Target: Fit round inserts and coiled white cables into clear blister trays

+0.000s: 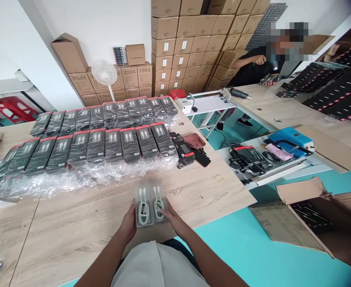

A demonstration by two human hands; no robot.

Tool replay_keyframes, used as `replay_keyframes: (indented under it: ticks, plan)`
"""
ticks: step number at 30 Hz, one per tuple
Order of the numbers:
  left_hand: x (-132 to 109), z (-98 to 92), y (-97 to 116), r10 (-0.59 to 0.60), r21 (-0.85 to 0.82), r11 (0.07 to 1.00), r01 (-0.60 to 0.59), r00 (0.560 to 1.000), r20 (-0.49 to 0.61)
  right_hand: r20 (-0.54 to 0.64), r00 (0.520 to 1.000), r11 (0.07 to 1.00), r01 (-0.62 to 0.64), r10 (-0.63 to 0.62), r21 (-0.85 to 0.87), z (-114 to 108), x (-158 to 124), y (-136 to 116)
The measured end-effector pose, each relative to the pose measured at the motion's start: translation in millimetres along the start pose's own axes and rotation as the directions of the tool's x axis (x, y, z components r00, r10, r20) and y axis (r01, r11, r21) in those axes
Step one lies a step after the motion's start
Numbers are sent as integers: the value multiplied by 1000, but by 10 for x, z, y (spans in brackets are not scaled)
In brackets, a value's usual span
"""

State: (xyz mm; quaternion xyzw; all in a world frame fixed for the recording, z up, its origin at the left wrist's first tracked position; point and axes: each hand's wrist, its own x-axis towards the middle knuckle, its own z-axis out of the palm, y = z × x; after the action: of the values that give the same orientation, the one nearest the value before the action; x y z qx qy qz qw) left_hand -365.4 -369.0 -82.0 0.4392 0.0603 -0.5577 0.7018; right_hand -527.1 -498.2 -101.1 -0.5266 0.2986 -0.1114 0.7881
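My left fingers (132,213) and right fingers (167,211) are spread only as wide as the pair of clear trays (150,205) between them, pressing in from the outer sides. Each tray shows a coiled white cable (143,212) inside. I'd judge this side grip keeps the two trays together as one block, edge to edge, while leaving their faces uncovered. The pair lies right between my fingertips, close to the near edge of the desk (199,199). I can't tell whether it is lifted or resting on the wood.

Ahead of my fingers, black boxes (103,145) stand in two long rows on clear plastic film (73,181). Their red ends all point the same way, probably so the rows stay neat and easy to count. To my right, an open carton (301,215) sits on the teal floor, and a blue machine (292,141) lies on a lower shelf. Farther off, a co-worker (255,65) stands beside stacked cartons (181,48).
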Motion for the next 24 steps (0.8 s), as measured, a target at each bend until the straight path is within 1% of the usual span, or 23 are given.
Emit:
replay_keyframes:
  ticks: [2,5,7,10,13,16,18,20,24]
  plan:
    - [145,112,-74,10,13,1000,-11,1000,9,-54,998,999,-38,40,28,-118,-53,-97]
    - [384,274,-109,-13,56,998,14,1000,-26,-139,985,995,-93,97,41,-264,-49,-241]
    - [526,362,-64,-39,83,996,44,997,-62,-164,980,993,-109,116,51,-317,17,-314]
    - [667,447,83,-34,124,991,48,993,-117,-153,983,992,-93,105,83,-322,181,-383]
    - [725,463,259,-20,183,982,50,987,-161,-132,986,993,-91,101,81,-293,358,-417]
    - [752,419,389,-24,231,971,64,985,-173,-92,986,990,-136,140,47,-280,473,-429]
    - [766,377,436,-26,263,962,73,984,-178,-89,984,987,-151,156,61,-280,503,-425]
    - [769,346,459,-28,299,951,81,984,-178,-112,982,985,-140,151,100,-278,504,-416]
    - [727,354,487,-43,303,949,87,988,-148,-149,981,985,-101,122,143,-274,476,-407]
